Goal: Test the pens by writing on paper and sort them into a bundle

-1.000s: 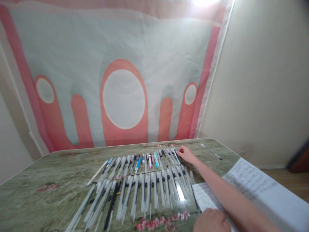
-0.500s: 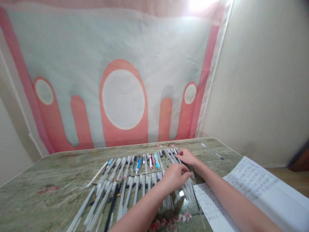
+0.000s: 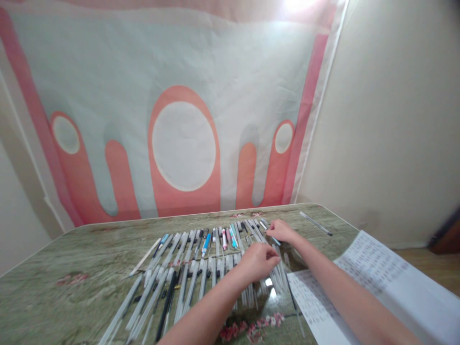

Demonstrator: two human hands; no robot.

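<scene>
Two rows of pens (image 3: 194,268) lie side by side on a green patterned table (image 3: 72,268), mostly clear-barrelled, a few blue or pink. My left hand (image 3: 257,261) rests with curled fingers over the right end of the near row. My right hand (image 3: 282,231) is at the right end of the far row, fingers pinched on a blue-tipped pen (image 3: 275,238) that lies slanted there. What the left fingers hold is hidden.
A single pen (image 3: 315,224) lies apart near the table's far right corner. An open printed book (image 3: 359,282) lies at the right front. A pink and pale-blue cloth (image 3: 183,120) hangs behind the table, a plain wall (image 3: 395,120) to the right.
My left hand came up from the front edge to the near row's right end. My right hand has drawn a blue-tipped pen slightly toward me out of the far row.
</scene>
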